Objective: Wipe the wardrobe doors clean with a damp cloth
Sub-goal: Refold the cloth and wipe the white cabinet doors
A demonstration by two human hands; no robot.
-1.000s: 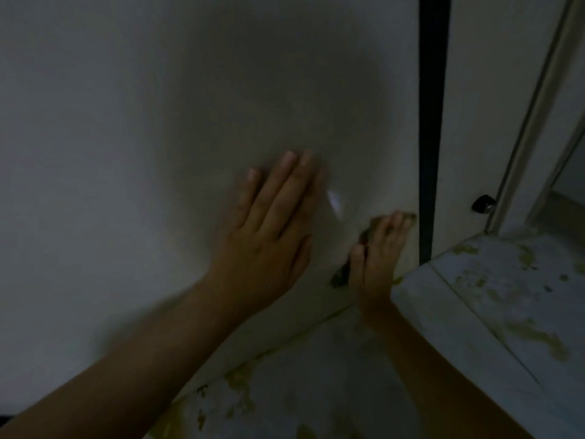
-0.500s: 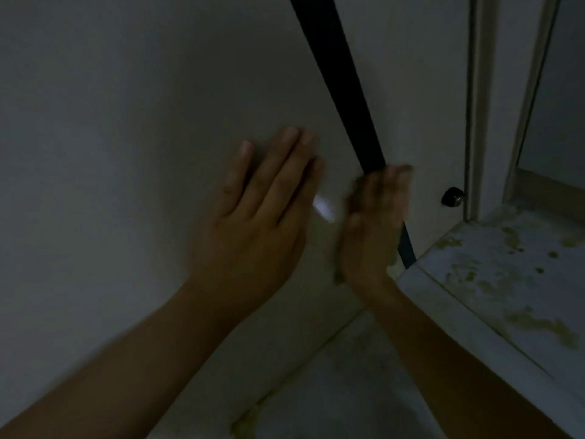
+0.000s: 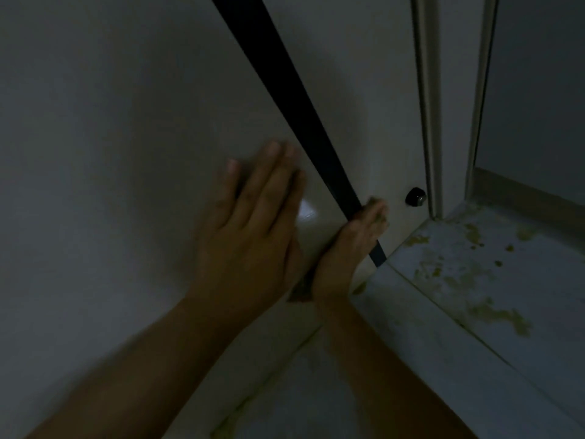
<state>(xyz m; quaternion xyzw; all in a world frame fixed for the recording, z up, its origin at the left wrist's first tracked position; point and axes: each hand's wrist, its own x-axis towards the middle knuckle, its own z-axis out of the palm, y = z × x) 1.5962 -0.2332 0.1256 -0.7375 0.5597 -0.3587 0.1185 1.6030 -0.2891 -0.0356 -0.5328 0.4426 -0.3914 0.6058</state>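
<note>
The person is pressing the left hand (image 3: 253, 236) flat against the pale wardrobe door (image 3: 110, 153), fingers straight and held together, holding nothing. Just beside it, the right hand (image 3: 348, 245) is lying at the door's edge, across the dark gap (image 3: 285, 90) that is running diagonally between this door and the neighbouring panel (image 3: 364, 90). Its fingers are extended, and a dark cloth (image 3: 300, 289) is showing beneath the heel of the palm, with a greenish bit peeking out at the fingertips; the hand is pressing the cloth against the door. A small black knob (image 3: 415, 196) is sitting on the panel near those fingertips. The stained floor (image 3: 474, 280) is lying below.
</note>
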